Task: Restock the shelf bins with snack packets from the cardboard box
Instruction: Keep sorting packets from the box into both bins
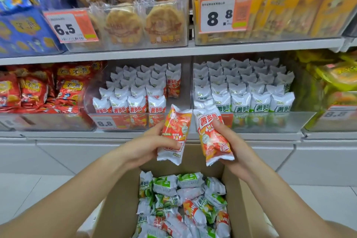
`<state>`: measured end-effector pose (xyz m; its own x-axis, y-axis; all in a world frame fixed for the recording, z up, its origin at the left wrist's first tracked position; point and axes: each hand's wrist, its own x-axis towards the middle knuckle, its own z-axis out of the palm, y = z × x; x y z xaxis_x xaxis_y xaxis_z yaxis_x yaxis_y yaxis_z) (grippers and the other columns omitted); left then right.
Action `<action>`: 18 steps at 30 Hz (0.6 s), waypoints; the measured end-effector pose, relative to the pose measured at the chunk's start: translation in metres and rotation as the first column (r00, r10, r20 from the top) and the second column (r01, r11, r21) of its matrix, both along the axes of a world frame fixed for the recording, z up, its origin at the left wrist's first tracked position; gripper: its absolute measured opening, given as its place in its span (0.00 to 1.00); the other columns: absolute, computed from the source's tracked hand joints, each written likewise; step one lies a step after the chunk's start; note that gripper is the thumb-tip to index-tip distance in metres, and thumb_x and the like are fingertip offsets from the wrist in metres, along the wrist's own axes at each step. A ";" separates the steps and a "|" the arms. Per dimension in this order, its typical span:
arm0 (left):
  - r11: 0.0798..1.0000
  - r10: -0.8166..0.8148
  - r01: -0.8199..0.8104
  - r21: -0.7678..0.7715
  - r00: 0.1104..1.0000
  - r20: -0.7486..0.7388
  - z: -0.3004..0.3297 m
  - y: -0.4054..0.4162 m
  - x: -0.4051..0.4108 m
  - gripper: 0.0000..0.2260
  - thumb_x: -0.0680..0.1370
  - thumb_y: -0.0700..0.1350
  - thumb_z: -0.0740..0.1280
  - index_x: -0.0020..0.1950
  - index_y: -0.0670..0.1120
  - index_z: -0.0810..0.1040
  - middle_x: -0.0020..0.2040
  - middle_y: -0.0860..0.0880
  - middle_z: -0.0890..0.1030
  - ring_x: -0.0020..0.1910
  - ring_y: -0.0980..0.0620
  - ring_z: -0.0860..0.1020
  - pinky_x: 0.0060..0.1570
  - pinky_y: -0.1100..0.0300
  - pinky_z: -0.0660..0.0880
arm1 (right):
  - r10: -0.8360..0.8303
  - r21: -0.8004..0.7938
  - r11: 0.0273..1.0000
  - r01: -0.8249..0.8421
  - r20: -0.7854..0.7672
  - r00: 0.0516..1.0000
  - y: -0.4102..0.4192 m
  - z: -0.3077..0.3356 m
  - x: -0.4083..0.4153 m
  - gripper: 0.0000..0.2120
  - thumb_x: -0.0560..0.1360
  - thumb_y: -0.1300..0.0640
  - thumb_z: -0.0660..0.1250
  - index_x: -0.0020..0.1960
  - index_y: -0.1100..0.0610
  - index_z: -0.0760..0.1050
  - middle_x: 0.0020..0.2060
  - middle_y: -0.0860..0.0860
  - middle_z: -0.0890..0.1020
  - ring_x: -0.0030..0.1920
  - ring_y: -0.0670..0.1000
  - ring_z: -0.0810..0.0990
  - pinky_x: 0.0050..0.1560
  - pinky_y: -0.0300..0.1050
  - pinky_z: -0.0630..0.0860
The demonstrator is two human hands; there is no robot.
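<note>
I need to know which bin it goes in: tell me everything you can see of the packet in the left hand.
The packet in the left hand is a small sealed pillow bag of glossy film, orange-red printed in the middle with white crimped ends. It stands roughly upright, tilted slightly right, above the open cardboard box and in front of the bin of red-and-white packets. The left hand grips its lower half, thumb across the front. Its top corner comes close to the right hand's packet; contact is unclear.

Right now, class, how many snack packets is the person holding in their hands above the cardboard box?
2. One red packet is gripped in the left hand; the other red packet is gripped in the right hand. Both are above the cardboard box. No hidden packet shows behind either.
</note>
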<state>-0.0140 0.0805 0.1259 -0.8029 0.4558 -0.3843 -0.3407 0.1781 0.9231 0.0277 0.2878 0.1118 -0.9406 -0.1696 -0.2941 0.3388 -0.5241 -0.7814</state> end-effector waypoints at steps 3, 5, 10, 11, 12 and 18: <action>0.937 -0.036 -0.029 -0.349 0.983 -0.178 0.017 -0.010 -0.011 0.36 0.61 0.53 0.80 0.65 0.51 0.69 0.56 0.52 0.80 0.54 0.55 0.79 0.54 0.62 0.74 | -0.104 0.199 0.973 0.114 -0.060 0.993 -0.007 0.002 -0.006 0.15 0.67 0.52 0.74 0.51 0.55 0.78 0.39 0.52 0.83 0.35 0.48 0.83 0.33 0.45 0.80; 0.882 0.043 -0.179 -0.436 0.952 -0.304 0.031 -0.014 -0.025 0.30 0.63 0.55 0.77 0.61 0.53 0.70 0.56 0.52 0.77 0.52 0.55 0.77 0.45 0.65 0.74 | -0.129 0.389 0.901 0.193 -0.185 0.974 -0.009 0.006 -0.010 0.08 0.72 0.55 0.72 0.49 0.55 0.76 0.37 0.50 0.83 0.34 0.47 0.82 0.31 0.40 0.77; 0.870 0.176 -0.374 -0.320 0.844 -0.507 0.053 -0.012 -0.075 0.18 0.70 0.50 0.76 0.55 0.51 0.74 0.48 0.55 0.77 0.42 0.61 0.75 0.34 0.70 0.70 | -0.129 0.480 0.826 0.296 -0.350 0.928 -0.005 0.025 -0.036 0.09 0.71 0.57 0.72 0.47 0.58 0.75 0.39 0.48 0.83 0.37 0.43 0.81 0.33 0.32 0.74; 0.852 0.199 -0.423 -0.308 0.806 -0.558 0.052 -0.008 -0.085 0.19 0.70 0.49 0.76 0.57 0.50 0.74 0.49 0.55 0.76 0.42 0.61 0.74 0.35 0.71 0.69 | -0.131 0.473 0.829 0.299 -0.355 0.926 -0.005 0.027 -0.043 0.09 0.71 0.57 0.72 0.49 0.57 0.75 0.41 0.49 0.83 0.39 0.42 0.81 0.33 0.31 0.74; 0.825 0.217 -0.478 -0.301 0.760 -0.612 0.046 -0.004 -0.097 0.22 0.70 0.48 0.76 0.60 0.48 0.72 0.50 0.54 0.75 0.44 0.59 0.74 0.37 0.71 0.69 | -0.134 0.459 0.837 0.300 -0.359 0.924 -0.005 0.025 -0.049 0.09 0.72 0.58 0.71 0.51 0.55 0.76 0.43 0.49 0.83 0.40 0.41 0.82 0.34 0.31 0.74; 0.667 -0.147 -0.572 -0.478 0.528 -0.836 0.005 0.026 -0.161 0.22 0.70 0.42 0.74 0.60 0.39 0.73 0.58 0.40 0.76 0.58 0.41 0.73 0.50 0.57 0.66 | -0.204 0.430 0.831 0.353 -0.354 0.913 0.002 -0.002 -0.065 0.12 0.72 0.61 0.71 0.54 0.56 0.76 0.46 0.49 0.83 0.42 0.40 0.81 0.37 0.31 0.75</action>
